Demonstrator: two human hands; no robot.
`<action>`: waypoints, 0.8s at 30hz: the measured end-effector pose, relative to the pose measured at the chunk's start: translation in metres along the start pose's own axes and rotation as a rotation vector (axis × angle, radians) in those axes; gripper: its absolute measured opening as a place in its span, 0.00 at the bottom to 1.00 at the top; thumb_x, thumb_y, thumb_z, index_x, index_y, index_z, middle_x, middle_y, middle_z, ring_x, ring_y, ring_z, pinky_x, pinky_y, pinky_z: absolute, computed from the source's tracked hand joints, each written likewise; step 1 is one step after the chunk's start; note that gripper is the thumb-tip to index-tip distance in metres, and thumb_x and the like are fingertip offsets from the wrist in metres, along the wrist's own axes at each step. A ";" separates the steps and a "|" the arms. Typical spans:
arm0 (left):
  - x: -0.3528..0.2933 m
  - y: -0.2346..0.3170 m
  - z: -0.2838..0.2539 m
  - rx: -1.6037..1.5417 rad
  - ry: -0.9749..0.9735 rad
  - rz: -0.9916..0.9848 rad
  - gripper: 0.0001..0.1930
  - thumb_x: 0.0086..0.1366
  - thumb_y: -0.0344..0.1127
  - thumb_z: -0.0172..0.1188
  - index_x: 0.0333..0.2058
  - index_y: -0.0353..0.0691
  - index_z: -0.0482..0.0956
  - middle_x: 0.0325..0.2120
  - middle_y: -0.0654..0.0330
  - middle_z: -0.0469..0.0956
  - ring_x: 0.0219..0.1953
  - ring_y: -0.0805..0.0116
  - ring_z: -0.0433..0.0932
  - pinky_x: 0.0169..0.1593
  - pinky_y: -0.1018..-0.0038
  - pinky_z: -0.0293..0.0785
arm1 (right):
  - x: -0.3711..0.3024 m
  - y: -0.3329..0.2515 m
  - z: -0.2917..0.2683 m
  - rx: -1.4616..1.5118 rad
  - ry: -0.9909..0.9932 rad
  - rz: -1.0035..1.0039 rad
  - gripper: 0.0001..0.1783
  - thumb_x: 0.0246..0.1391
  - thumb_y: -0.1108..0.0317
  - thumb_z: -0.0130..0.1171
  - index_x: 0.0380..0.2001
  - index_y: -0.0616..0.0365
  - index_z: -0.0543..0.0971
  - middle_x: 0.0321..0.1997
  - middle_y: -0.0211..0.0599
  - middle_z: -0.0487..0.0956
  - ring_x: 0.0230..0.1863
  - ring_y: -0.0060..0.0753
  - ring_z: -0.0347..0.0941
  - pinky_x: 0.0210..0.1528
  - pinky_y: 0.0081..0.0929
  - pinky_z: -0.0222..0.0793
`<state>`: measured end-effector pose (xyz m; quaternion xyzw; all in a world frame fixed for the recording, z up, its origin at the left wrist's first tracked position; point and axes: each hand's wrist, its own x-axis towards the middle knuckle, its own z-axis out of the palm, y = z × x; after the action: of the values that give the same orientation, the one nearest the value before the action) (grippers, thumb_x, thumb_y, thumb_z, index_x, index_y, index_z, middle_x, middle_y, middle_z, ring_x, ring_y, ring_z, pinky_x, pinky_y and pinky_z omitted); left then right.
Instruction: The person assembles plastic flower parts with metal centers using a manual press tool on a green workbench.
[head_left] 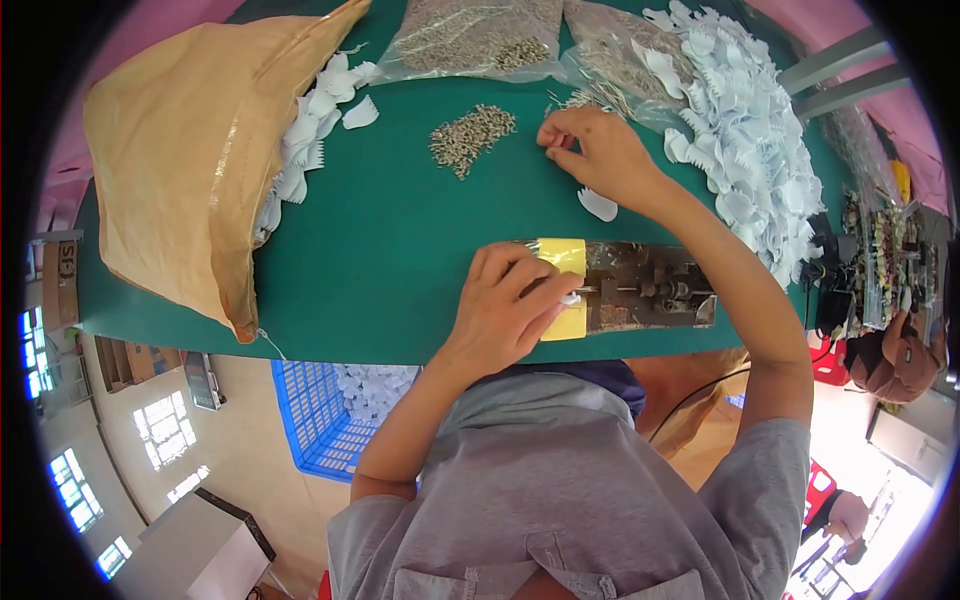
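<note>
My left hand (508,302) is closed on a small white plastic piece (571,297), pressed at the yellow-covered end (562,262) of a dark metal jig (650,287). Most of the piece is hidden by the fingers. Farther off, my right hand (598,148) hovers over the green table with its fingers curled in. Whether anything sits in that pinch cannot be made out. Just beyond it lie thin metal pins (590,99). A loose white toothed piece (598,205) rests below this hand. To its left is a heap of tiny metal parts (470,138).
White toothed pieces (745,150) are heaped at the right. A brown sack (190,150) spills similar pieces at the left. Clear bags of small parts (475,40) line the back of the green table (350,260). A blue basket (305,420) stands below the front edge.
</note>
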<state>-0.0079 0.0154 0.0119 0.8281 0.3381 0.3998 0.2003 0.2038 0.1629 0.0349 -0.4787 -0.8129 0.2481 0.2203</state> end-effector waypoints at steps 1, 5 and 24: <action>0.000 -0.001 0.001 0.020 0.004 0.019 0.17 0.59 0.33 0.71 0.48 0.49 0.85 0.39 0.66 0.79 0.49 0.59 0.75 0.57 0.58 0.70 | 0.009 0.001 0.004 -0.002 -0.001 -0.009 0.06 0.56 0.71 0.63 0.37 0.56 0.83 0.34 0.35 0.85 0.41 0.42 0.83 0.45 0.39 0.79; 0.004 0.001 -0.001 0.016 0.039 0.001 0.17 0.56 0.31 0.73 0.46 0.47 0.87 0.40 0.67 0.83 0.50 0.60 0.75 0.56 0.60 0.70 | 0.027 0.003 0.019 -0.106 0.074 -0.021 0.06 0.56 0.69 0.65 0.37 0.55 0.84 0.36 0.34 0.84 0.44 0.43 0.82 0.45 0.41 0.79; 0.001 -0.005 0.000 -0.184 -0.007 -0.091 0.17 0.54 0.29 0.74 0.45 0.46 0.86 0.42 0.68 0.84 0.50 0.58 0.74 0.55 0.62 0.70 | -0.021 -0.026 -0.003 0.407 -0.086 0.293 0.07 0.56 0.71 0.69 0.35 0.63 0.85 0.32 0.31 0.85 0.32 0.18 0.79 0.38 0.21 0.78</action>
<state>-0.0101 0.0196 0.0091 0.7914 0.3366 0.4168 0.2944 0.1976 0.1344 0.0505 -0.5261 -0.6770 0.4558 0.2391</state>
